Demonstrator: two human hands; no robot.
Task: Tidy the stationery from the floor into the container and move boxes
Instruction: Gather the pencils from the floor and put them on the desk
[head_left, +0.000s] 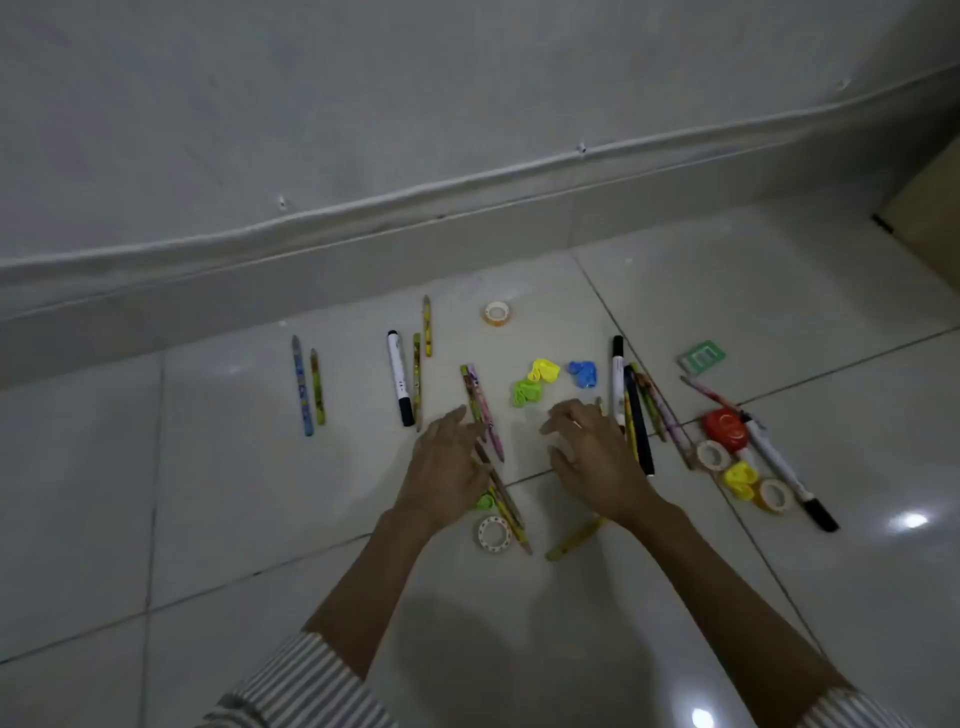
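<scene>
Stationery lies scattered on the tiled floor. My left hand (447, 467) rests palm down, fingers spread, over a cluster of pencils (485, 410) running from upper left to lower right. My right hand (592, 452) hovers with fingers apart just left of a white marker (617, 379) and a bundle of dark pens (640, 426). Between and beyond the hands lie yellow (544, 370), green (525, 392) and blue (583, 373) clips. A tape roll (494, 534) and a yellow pencil (574, 540) lie near my wrists. No container is in view.
Further left lie a black-capped marker (400, 378) and several pencils (302, 384). A tape roll (496, 313) sits near the wall. At right are a red round object (726, 427), tape rolls (712, 455), a marker (789, 473) and a green square item (702, 356). A wooden panel (930, 218) stands far right.
</scene>
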